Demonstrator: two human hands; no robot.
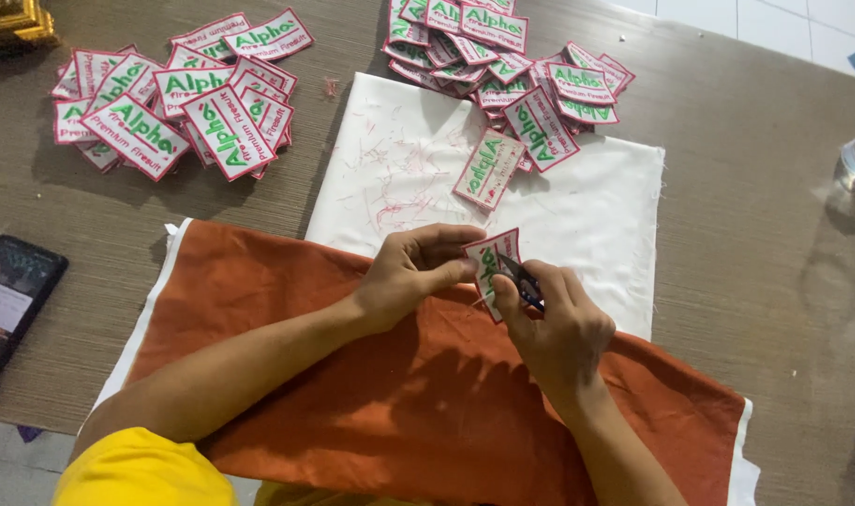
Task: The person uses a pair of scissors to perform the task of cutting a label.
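Right hand [560, 323], fingers curled closed around a small dark-handled thread snipper [523, 279], whose blades meet the edge of a white rectangular embroidered patch with red border and green lettering [491, 265]. Left hand [416, 272], just beside the right, pinches the same patch between thumb and forefingers and holds it tilted above the cloth. Beneath both hands lies a rust-orange sheet of fabric [427, 403], spread over the near part of a white cloth [596, 225] that extends away from the hands and is strewn with fine red thread clippings [390, 178]. Just beyond the hands, one loose patch of the same kind [488, 169] rests on the white cloth. Farther out, beyond the right hand, a heap of like patches [502, 56] overlaps the cloth's far edge; well beyond and outward of the left hand, a second heap [179, 98] sits on the brown wood-grain tabletop [755, 187]. Outward of the left forearm, a black smartphone with lit screen [10, 300] lies on the tabletop. A yellow sleeve [137, 468] covers the left upper arm.
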